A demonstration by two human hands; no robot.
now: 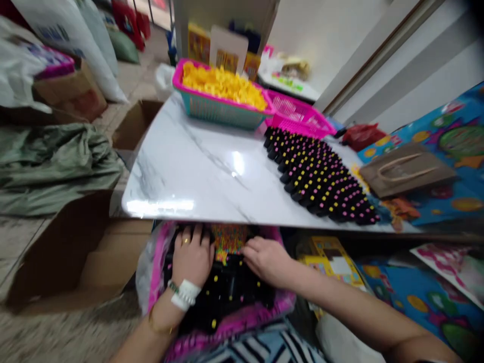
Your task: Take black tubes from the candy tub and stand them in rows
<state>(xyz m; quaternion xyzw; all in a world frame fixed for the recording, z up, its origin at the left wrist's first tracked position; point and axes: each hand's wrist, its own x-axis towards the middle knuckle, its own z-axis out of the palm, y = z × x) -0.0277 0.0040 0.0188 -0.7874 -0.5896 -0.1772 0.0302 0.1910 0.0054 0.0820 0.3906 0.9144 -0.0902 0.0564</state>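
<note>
A pink-rimmed basket point(156, 275) lined with clear plastic sits at my lap, partly under the table edge. Inside are many small black pieces point(227, 292), some with a yellow or pink dot, and a patch of tiny multicoloured beads point(229, 239). My left hand point(193, 256) lies over the black pieces at the left of the beads, its fingers stretched out. At the right of the beads is my right hand point(267, 259), fingers curled together against the black pieces. What its fingertips hold, if anything, is hidden.
On the white marbled table point(204, 171) stand rows of black pieces point(321, 176) with coloured dots. Behind them are a basket of yellow pieces point(227, 108) and a pink basket point(298, 113). An open cardboard box point(75, 252) is at left; a brown paper bag point(408, 169) lies at right.
</note>
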